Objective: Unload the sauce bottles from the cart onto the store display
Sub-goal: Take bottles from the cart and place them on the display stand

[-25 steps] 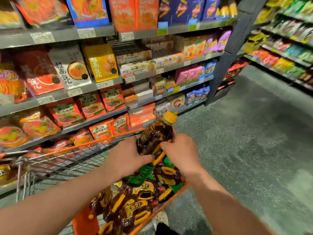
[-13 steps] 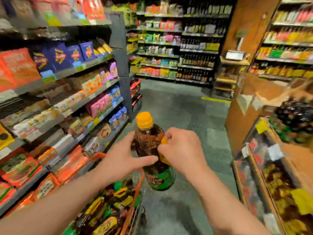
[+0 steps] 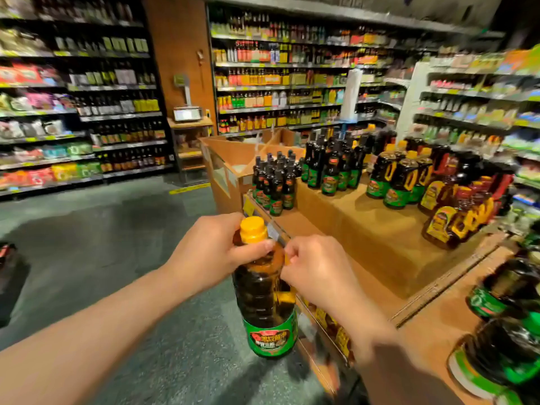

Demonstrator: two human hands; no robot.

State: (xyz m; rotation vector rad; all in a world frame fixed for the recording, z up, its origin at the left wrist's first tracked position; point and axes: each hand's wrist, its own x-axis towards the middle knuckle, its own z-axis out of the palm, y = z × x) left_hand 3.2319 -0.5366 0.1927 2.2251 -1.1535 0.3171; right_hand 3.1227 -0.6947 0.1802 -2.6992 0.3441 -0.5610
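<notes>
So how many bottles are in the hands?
1. The bottle is upright over the floor beside the display, left hand at its neck, right hand at its handle side.

The sauce bottle [image 3: 264,290] is glossy clear plastic with a shiny green label and a smooth yellow cap [image 3: 253,228]. The display [image 3: 377,226] looks like matt brown cardboard. The floor [image 3: 96,238] is speckled, dull stone.

Ahead-left of my grip, a weighing scale [image 3: 187,114] sits on a wooden stand [image 3: 191,150]; wall shelving [image 3: 87,118] flanks it.
</notes>
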